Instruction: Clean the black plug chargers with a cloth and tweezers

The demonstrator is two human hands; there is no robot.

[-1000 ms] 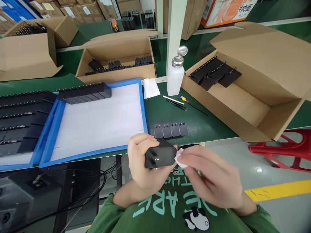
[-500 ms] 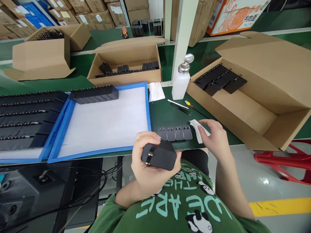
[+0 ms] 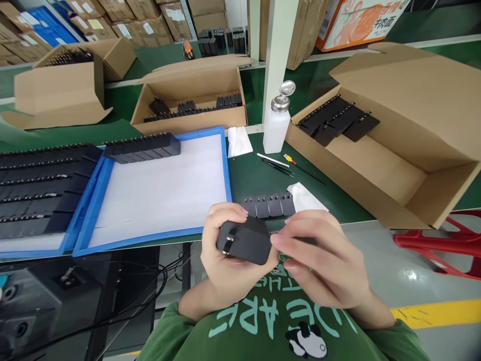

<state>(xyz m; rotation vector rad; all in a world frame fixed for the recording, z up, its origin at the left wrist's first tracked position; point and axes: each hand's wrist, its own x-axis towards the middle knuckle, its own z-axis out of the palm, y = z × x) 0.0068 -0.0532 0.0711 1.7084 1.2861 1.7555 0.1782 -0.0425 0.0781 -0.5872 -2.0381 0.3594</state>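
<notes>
A boxy black adapter (image 3: 246,241), metal prongs (image 3: 228,244) at one end, lies tilted in the hands (image 3: 227,273).

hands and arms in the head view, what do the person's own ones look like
Both the left hand and the right hand are bare, with no gloves, rings or wristbands visible. The left sleeve and right sleeve are plain green, ending on the forearms. They match the green shirt, which has pale mint lettering and a black-and-white panda print.

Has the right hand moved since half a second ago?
Yes: against the row of grey plates, the right hand has come left and nearer the body, from beyond the row's end to the black adapter.
</notes>
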